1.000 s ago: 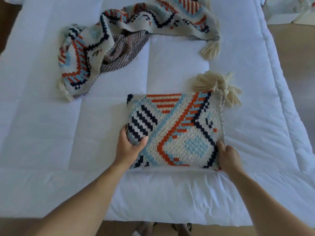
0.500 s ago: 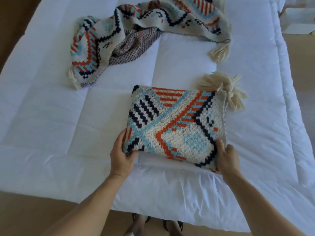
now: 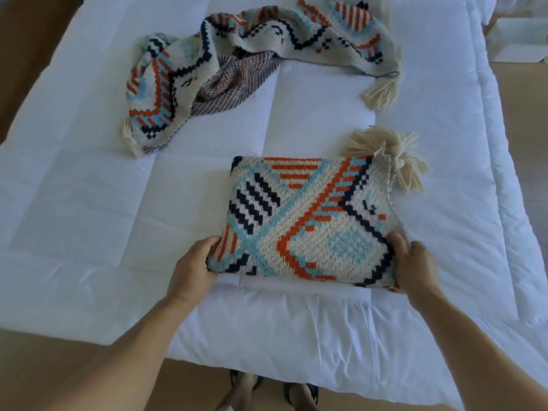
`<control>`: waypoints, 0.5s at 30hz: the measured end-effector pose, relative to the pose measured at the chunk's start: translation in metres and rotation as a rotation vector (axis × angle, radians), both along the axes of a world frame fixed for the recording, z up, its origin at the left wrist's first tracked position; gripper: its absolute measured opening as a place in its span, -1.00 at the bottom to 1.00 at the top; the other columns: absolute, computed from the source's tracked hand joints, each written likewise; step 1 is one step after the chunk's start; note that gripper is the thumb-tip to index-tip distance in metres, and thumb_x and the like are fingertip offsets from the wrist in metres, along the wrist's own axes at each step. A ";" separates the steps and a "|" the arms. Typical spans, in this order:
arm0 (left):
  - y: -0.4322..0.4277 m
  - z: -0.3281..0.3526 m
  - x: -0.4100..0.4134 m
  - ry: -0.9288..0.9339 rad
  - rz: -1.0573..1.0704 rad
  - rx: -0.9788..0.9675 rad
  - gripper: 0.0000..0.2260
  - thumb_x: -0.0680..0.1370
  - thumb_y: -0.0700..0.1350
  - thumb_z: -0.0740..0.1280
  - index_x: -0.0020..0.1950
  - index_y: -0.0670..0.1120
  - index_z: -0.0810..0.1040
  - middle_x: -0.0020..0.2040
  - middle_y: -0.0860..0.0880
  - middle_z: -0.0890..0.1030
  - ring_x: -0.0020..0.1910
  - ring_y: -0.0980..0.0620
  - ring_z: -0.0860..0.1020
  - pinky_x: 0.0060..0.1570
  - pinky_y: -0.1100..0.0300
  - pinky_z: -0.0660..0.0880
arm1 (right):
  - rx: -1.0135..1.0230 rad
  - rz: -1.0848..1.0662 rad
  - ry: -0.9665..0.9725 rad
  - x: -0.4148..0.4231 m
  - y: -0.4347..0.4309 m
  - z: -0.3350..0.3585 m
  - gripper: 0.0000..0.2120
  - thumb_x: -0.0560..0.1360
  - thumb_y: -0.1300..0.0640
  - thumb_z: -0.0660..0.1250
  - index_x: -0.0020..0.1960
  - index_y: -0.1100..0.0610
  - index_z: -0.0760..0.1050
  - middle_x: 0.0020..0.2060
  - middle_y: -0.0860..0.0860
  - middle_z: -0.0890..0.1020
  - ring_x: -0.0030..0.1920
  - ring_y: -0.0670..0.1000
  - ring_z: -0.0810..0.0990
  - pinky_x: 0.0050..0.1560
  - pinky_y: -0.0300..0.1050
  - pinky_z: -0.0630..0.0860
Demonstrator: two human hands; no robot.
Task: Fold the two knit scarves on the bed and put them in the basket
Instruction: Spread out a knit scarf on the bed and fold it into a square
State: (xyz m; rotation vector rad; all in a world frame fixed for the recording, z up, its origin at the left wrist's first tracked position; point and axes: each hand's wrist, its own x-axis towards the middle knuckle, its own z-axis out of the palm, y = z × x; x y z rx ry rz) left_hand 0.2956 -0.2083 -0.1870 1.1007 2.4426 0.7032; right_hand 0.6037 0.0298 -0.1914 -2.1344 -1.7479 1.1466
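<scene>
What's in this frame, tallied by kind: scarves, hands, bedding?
Knit scarves: 2 (folded scarf, unfolded scarf)
Hands: 2 (left hand, right hand, both gripping the folded scarf)
White comforter: 1
Total: 5

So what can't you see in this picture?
Head view:
The basket: nowhere in frame.
The unfolded scarf: far end cut off by the top edge.
The left hand and right hand: fingers hidden under the folded scarf.
The white object: cut by the right edge, too blurry to identify.
</scene>
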 end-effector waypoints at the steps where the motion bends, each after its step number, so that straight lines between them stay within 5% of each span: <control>1: -0.002 0.000 0.000 -0.027 -0.002 -0.038 -0.48 0.37 -0.25 0.55 0.29 -0.14 0.50 0.11 -0.09 0.64 0.02 -0.11 0.62 0.01 0.04 0.58 | 0.009 0.027 -0.006 -0.001 -0.002 -0.001 -0.42 0.54 -0.31 0.12 -0.10 0.25 0.46 -0.19 0.23 0.60 -0.17 0.24 0.57 -0.14 0.16 0.54; 6: 0.009 0.003 0.036 -0.148 0.056 -0.117 -0.16 0.29 0.05 0.61 0.46 -0.02 0.27 0.27 0.00 0.57 0.14 -0.07 0.59 0.08 0.00 0.58 | -0.063 0.065 -0.036 -0.003 -0.028 -0.018 -0.49 0.60 -0.23 0.08 -0.02 0.25 0.41 -0.16 0.19 0.55 -0.17 0.19 0.50 -0.21 0.00 0.35; 11: -0.003 -0.003 0.019 0.014 -0.029 -0.256 -0.19 0.44 -0.08 0.50 0.58 0.00 0.12 0.36 -0.11 0.52 0.19 -0.17 0.59 0.14 -0.02 0.56 | 0.028 0.119 -0.074 0.006 -0.015 -0.014 -0.52 0.61 -0.20 0.09 -0.03 0.26 0.38 -0.16 0.19 0.49 -0.15 0.17 0.44 -0.18 0.01 0.31; 15: -0.001 0.000 0.008 0.152 -0.229 -0.457 -0.15 0.54 -0.05 0.37 0.59 0.07 -0.20 0.37 -0.13 0.47 0.04 -0.12 0.60 -0.04 0.04 0.58 | 0.030 0.144 -0.085 0.007 -0.010 -0.014 -0.52 0.62 -0.19 0.07 -0.02 0.26 0.37 -0.15 0.19 0.50 -0.14 0.19 0.45 -0.17 0.04 0.35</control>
